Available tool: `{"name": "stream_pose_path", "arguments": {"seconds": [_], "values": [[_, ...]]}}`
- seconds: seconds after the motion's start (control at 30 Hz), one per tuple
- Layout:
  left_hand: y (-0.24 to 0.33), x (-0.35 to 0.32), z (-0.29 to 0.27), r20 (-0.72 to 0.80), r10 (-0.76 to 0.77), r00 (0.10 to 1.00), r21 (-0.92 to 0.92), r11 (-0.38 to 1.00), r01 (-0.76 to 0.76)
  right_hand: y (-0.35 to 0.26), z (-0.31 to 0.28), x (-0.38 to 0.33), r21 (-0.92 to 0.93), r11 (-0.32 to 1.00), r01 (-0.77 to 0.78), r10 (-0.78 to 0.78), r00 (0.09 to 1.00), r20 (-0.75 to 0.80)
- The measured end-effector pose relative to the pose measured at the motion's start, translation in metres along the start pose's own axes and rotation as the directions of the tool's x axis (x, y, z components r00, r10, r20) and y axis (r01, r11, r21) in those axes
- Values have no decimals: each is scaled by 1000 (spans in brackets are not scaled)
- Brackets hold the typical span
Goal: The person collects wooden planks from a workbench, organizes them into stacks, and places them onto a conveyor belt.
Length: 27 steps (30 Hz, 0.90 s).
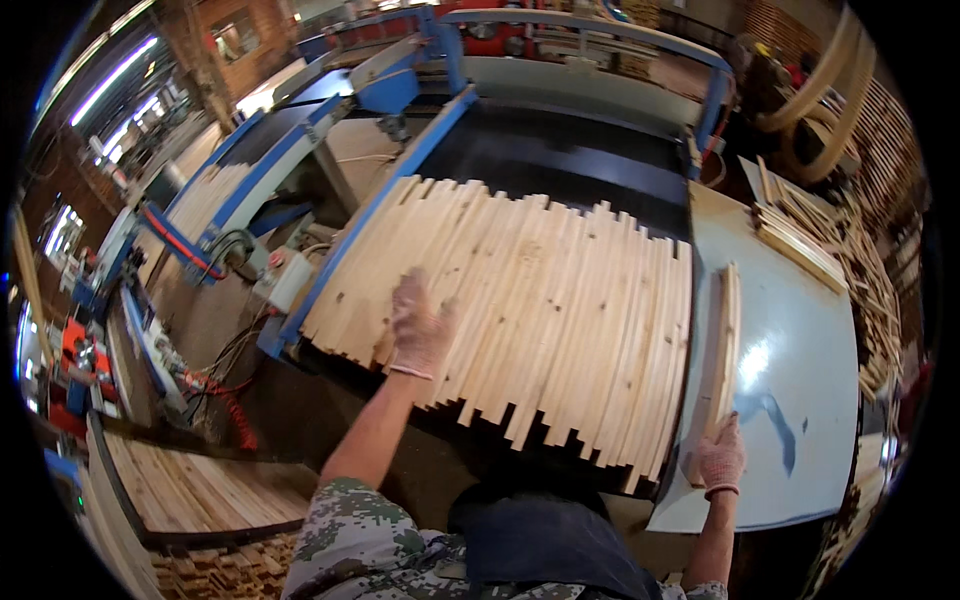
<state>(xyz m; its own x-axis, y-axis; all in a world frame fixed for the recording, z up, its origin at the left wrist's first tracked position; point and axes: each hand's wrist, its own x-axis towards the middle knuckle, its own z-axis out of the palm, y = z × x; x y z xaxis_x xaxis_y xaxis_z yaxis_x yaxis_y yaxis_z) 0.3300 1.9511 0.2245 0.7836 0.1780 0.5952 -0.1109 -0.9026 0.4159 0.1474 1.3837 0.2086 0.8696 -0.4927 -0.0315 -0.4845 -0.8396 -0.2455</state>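
Many narrow wooden strips [520, 290] lie side by side on the black conveyor belt [560, 150], their ends uneven. My left hand [418, 325], in a pale knitted glove, rests over the left part of these strips with its fingers stretched out. At the right, my gloved right hand [720, 458] is closed around the near end of a separate wooden strip [728, 340]. That strip lies lengthwise along the left side of a grey-blue sheet-topped table [800, 400], next to the belt.
A blue rail [420, 150] borders the belt on the left, and a blue frame [590, 20] spans its far end. A small bundle of strips [800, 245] lies on the table's far part. Loose offcuts [870, 290] are heaped beyond it. Stacked boards [200, 485] stand at lower left.
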Motion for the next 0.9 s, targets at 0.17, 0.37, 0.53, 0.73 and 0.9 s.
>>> {"name": "stream_pose_path", "arguments": {"seconds": [0.17, 0.37, 0.53, 0.73, 0.9], "values": [[-162, 43, -96, -168, -245, 955, 628, 720, 295, -42, 8, 62, -43, 997, -65, 65, 998, 3], [-188, 93, -188, -40, -635, 771, 718, 518, 464, -6, 52, 112, -140, 990, 18, -33, 994, -107], [-212, 75, -182, -30, -572, 820, 749, 530, 397, -5, 51, 112, -116, 993, -4, -3, 998, -60], [-271, 64, -191, -41, -330, 943, 695, 668, 264, -43, 28, 86, 11, 998, -59, 60, 987, -150], [-256, -19, -216, -3, -396, 918, 76, 915, 395, -56, 18, 15, -3, 990, -142, 141, 986, -83]]}}
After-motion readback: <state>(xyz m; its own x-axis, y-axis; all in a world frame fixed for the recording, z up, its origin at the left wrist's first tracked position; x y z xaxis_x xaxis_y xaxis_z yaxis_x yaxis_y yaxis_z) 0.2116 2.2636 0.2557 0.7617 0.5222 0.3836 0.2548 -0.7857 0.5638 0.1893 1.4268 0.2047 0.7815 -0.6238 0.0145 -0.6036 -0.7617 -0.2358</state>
